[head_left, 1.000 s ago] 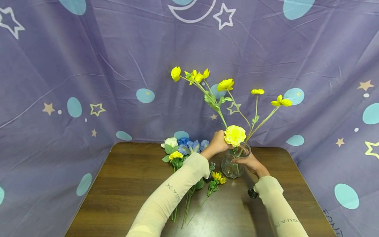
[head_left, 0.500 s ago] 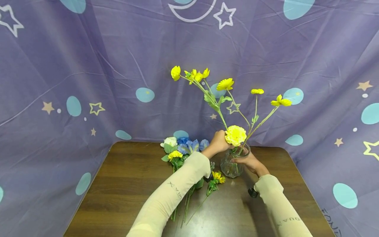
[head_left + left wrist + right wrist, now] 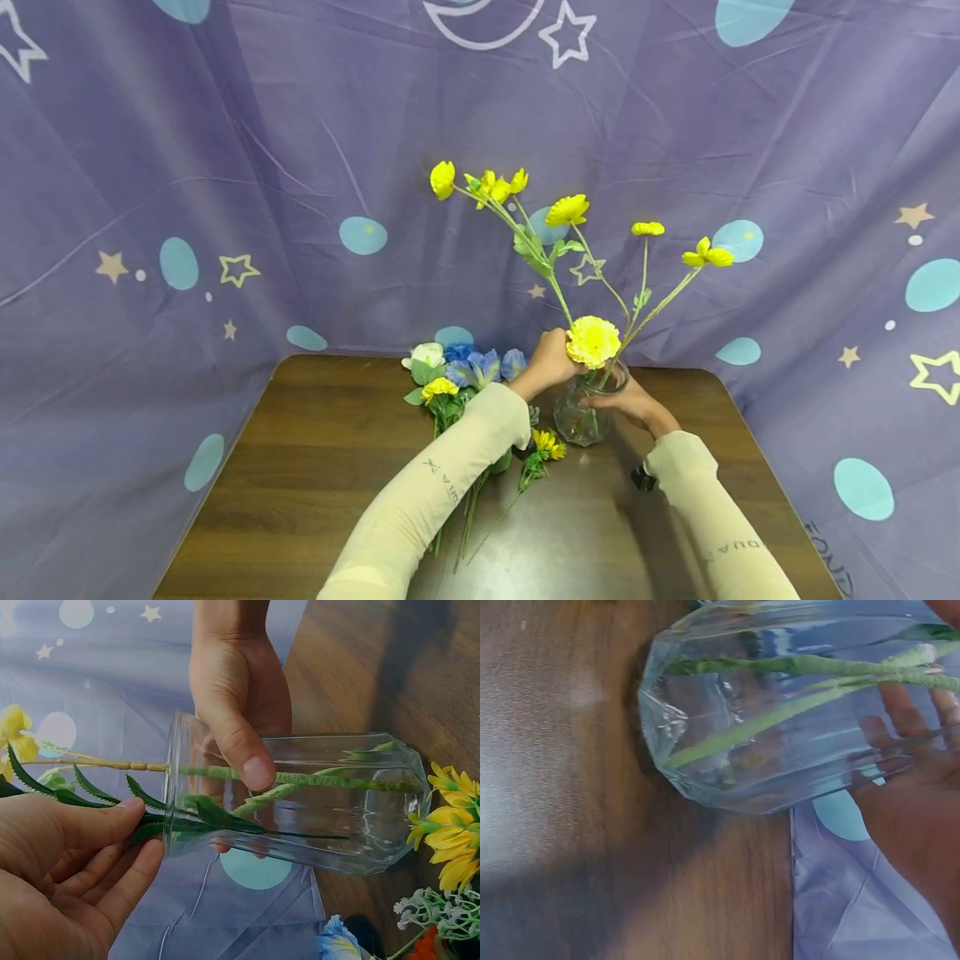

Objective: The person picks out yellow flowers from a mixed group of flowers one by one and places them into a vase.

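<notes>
I'm pinching the ruffled yellow flower (image 3: 593, 342) by its leafy stem (image 3: 215, 813) in my left hand (image 3: 551, 360), tip inside the glass vase (image 3: 574, 423), close grip likely for control; my right hand (image 3: 632, 402) clasps the glass vase on the surface (image 3: 322, 467), presumably against tipping.

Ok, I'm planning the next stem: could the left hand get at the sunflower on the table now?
Probably not yet: the left hand pinches a leafy stem at the mouth of the glass vase, though the sunflower itself looks uncovered.
</notes>
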Motion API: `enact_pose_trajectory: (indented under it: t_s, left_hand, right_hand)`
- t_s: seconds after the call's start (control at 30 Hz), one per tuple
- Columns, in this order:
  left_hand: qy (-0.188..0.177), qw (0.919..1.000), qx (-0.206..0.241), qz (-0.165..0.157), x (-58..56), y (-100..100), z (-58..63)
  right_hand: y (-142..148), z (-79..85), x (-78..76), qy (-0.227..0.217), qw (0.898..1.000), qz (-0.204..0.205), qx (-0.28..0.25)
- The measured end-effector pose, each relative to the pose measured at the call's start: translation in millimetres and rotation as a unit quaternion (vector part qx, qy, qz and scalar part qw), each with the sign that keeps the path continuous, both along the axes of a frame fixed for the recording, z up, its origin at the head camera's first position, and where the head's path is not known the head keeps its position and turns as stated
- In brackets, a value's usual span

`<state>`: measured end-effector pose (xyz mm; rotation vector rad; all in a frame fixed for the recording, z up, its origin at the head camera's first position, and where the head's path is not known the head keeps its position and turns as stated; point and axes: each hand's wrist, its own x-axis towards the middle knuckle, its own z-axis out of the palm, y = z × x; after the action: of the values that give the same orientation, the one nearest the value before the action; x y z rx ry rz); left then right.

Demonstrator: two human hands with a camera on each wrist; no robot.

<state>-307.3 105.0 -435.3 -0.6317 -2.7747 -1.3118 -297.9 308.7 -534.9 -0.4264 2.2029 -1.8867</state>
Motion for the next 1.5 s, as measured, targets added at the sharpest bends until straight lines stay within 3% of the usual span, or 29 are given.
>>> enact_pose_trajectory:
  t_s: [0.17,0.47,0.93,1.17,1.5]
  left_hand:
    - [0.013,0.9999,-0.005,0.0,-1.0,0.7,0.4]
    - [0.02,0.9997,-0.01,0.002,-1.4,1.3,-1.4]
    - [0.015,0.9998,-0.015,0.0,1.0,4.2,-6.7]
    - [0.039,0.9988,-0.028,-0.009,1.8,5.2,-8.8]
    - [0.016,0.9995,-0.015,-0.023,5.5,4.9,-4.3]
  right_hand:
    - [2.6,0.7,-5.2,0.017,0.997,0.059,-0.054]
    - [5.3,-3.6,-3.1,-0.011,0.99,0.083,-0.11]
    - [6.8,-9.1,3.4,-0.019,0.991,0.085,-0.102]
    - [5.4,-11.5,2.9,-0.02,0.99,0.087,-0.109]
    - [3.6,-9.2,2.1,-0.014,0.99,0.084,-0.11]
